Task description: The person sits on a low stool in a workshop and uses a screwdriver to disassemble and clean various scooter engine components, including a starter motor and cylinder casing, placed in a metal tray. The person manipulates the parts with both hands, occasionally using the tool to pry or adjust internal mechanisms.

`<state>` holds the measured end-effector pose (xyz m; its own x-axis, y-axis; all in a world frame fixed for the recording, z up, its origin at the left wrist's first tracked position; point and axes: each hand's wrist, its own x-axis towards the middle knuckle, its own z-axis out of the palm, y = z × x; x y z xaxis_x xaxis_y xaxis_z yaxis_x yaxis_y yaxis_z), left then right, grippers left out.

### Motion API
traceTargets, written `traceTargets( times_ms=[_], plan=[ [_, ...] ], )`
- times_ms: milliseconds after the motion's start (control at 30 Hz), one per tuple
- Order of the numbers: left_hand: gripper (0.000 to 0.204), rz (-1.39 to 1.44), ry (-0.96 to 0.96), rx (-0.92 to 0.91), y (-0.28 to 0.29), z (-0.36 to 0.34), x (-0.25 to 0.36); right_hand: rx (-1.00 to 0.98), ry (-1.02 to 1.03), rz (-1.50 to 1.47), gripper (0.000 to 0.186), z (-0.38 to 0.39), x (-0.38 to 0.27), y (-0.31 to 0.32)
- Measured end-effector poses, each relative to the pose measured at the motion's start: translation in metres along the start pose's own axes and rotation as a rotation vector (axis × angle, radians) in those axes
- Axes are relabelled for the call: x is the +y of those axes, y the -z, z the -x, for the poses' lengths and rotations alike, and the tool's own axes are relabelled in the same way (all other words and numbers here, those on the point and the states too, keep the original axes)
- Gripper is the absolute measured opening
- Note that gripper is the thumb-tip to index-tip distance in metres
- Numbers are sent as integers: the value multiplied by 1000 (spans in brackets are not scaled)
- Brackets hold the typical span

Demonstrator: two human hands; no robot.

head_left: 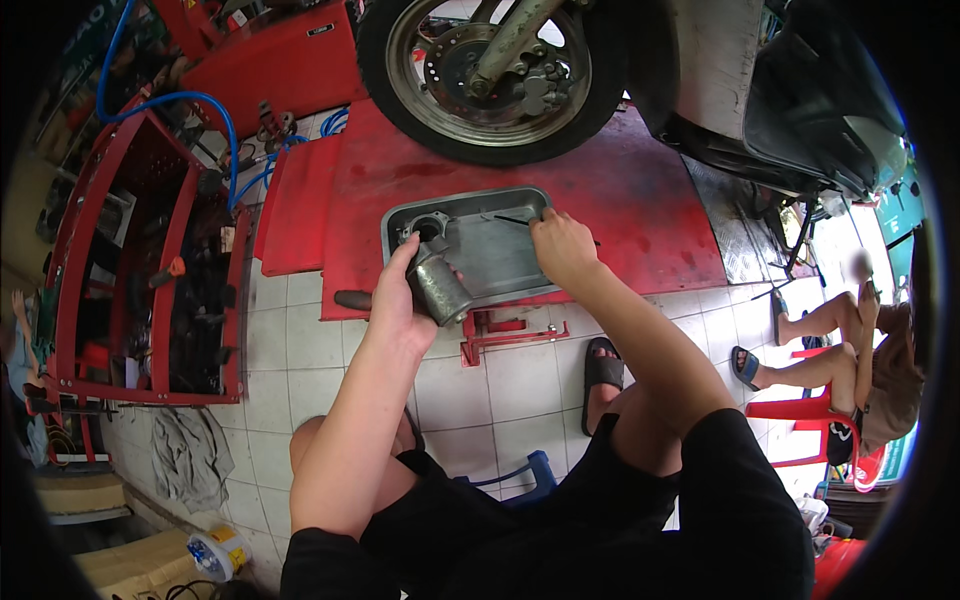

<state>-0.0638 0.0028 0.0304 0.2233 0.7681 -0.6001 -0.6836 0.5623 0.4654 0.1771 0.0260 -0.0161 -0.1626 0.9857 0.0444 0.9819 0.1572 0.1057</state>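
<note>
Head view: left hand (397, 298) has a grey metal cylinder (441, 287) gripped at the left end of the metal tray (495, 262), right hand (566, 250) is holding a thin dark tool (511, 219) over its right half. Looks partway through to me: cylinder and tool in hand, can't tell what remains.

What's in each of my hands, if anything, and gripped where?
Left hand: a grey metal cylinder, around its side. Right hand: a thin dark rod, behind its exposed end; exact grip hidden.
</note>
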Motion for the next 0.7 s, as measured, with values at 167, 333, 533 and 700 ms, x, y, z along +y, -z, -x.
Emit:
traceTargets(
  times_ms=[167,333,533,700],
  plan=[
    [29,4,-5,-13,-1,2,4,51,28,-22,14,-10,-5,-15],
    [28,14,-6,3,-5,4,7,26,30,-41,14,-15,-10,-19],
    [28,35,-20,-22,-1,-1,6,-40,1,-29,15,-7,-7,-9],
    [27,38,-2,-10,-2,-1,5,-42,-21,-19,15,0,6,-8]
  ],
)
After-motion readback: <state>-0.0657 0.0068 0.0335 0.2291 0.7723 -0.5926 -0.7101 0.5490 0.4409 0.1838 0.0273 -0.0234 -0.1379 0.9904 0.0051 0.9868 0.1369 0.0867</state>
